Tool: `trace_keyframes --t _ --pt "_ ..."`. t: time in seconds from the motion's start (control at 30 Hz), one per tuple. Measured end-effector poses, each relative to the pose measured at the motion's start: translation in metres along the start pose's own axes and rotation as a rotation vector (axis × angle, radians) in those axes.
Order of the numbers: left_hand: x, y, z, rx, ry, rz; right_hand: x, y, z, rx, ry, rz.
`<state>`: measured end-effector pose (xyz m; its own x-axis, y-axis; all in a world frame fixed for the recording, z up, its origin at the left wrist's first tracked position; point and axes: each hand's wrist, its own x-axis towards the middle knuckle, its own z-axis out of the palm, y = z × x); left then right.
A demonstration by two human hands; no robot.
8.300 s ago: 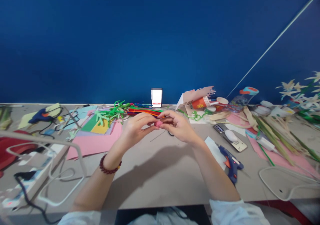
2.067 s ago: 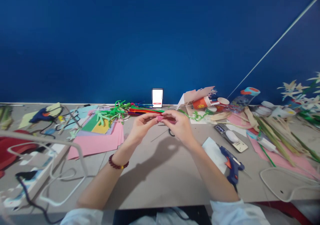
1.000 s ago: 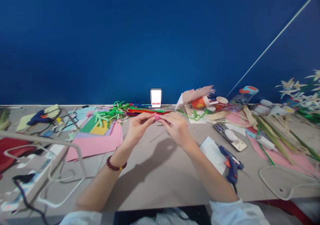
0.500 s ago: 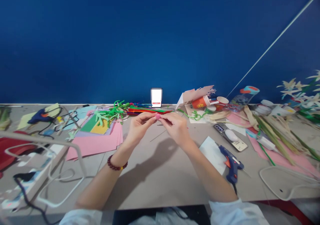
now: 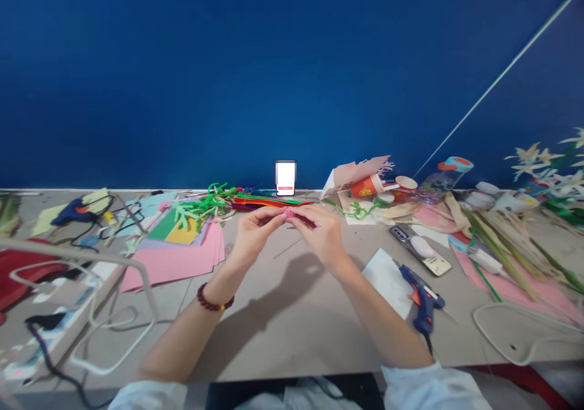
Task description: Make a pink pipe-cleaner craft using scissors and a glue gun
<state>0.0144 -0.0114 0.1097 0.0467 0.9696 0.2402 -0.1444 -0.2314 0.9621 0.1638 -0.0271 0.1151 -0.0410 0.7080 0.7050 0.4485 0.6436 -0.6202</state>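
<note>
Between my fingertips, above the middle of the table, is a small pink fuzzy piece (image 5: 289,213) that looks like coiled pipe cleaner. My left hand (image 5: 258,230) pinches it from the left with thumb and fingers. From the other side my right hand (image 5: 322,233) grips it too, its fingers closed. Most of the pink piece is hidden by the fingers. Just behind the hands lies a bundle of coloured pipe cleaners (image 5: 255,202), red, orange and green. Bent green pipe cleaners (image 5: 201,208) are heaped to the left of it.
A lit phone (image 5: 286,177) stands against the blue wall. Pink paper sheets (image 5: 171,264) lie left, near a power strip (image 5: 68,319) with cables. On the right are a blue glue gun (image 5: 426,303), a patterned phone (image 5: 438,264), paper cups (image 5: 367,187) and dried stems (image 5: 506,246).
Both hands stay almost where they were, still pinching the pink piece. It has shifted very slightly between the fingertips. Nothing else has visibly moved.
</note>
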Motion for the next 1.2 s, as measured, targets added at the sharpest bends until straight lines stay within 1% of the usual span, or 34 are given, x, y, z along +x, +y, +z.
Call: trace_keyframes --t 0.2,0.33,0.4,0.47,0.57,0.73,0.83,1.0,1.13,1.2 --pt "0.001 0.002 -0.002 -0.083 -0.039 -0.077 -0.001 -0.003 0.003 0.08 0.026 0.08" --pt "0.002 0.001 -0.006 -0.12 -0.086 -0.13 -0.001 -0.003 0.003 0.127 0.015 0.117" --pt "0.003 0.001 -0.006 -0.119 -0.097 -0.135 0.0 -0.003 0.002 0.131 0.015 0.129" --pt "0.002 0.0 -0.006 -0.09 -0.08 -0.117 0.0 -0.002 0.002 0.142 0.012 0.149" --pt "0.001 0.0 -0.005 -0.046 -0.049 -0.092 -0.001 0.0 0.002 0.215 -0.009 0.188" --pt "0.0 0.0 -0.005 -0.05 -0.038 -0.089 -0.003 0.005 0.005 0.278 -0.03 0.234" --pt "0.0 0.002 -0.004 -0.046 -0.031 -0.086 -0.002 0.003 0.005 0.248 -0.014 0.215" --pt "-0.002 0.01 -0.001 0.008 -0.052 -0.038 -0.001 -0.003 0.001 0.084 0.053 0.081" --pt "-0.003 0.011 -0.001 0.061 -0.058 0.035 -0.002 -0.005 0.0 0.042 0.084 0.118" --pt "-0.002 0.011 -0.002 0.076 -0.072 0.09 -0.001 -0.006 -0.001 0.038 0.076 0.111"
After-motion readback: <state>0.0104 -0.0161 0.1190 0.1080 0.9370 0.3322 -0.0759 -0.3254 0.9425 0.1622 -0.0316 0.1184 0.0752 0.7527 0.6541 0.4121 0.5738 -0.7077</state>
